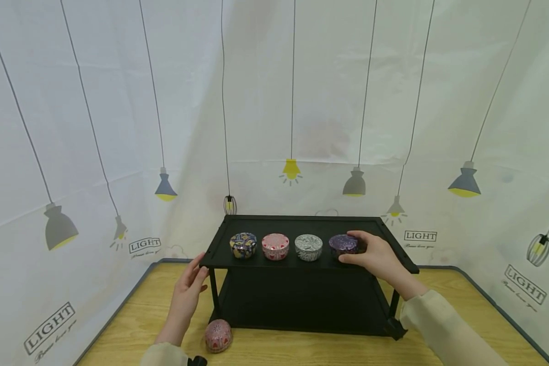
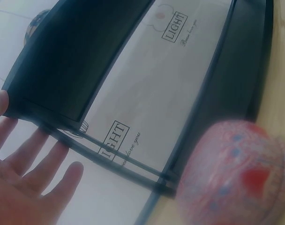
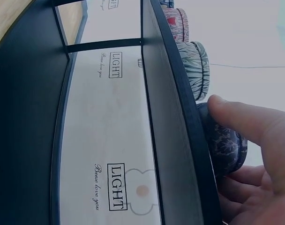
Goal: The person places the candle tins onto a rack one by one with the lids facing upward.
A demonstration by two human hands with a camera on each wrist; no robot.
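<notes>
A black two-tier shelf (image 1: 302,264) stands on the wooden table. On its upper tier is a row of round tins: a blue-and-yellow patterned tin (image 1: 243,246), a pink tin with red hearts (image 1: 275,247), a white-and-green leafy tin (image 1: 308,248) and a dark purple tin (image 1: 342,245). My right hand (image 1: 378,255) grips the purple tin (image 3: 224,145) between thumb and fingers, at the right end of the row. My left hand (image 1: 189,290) touches the upper tier's left front corner, its fingers (image 2: 53,161) spread and fairly straight.
Another pink patterned tin (image 1: 218,335) sits on the wooden table (image 1: 265,351), by the shelf's front left foot. The lower tier (image 1: 302,300) lies under the row. A white cloth (image 1: 274,101) printed with lamps hangs behind and at both sides.
</notes>
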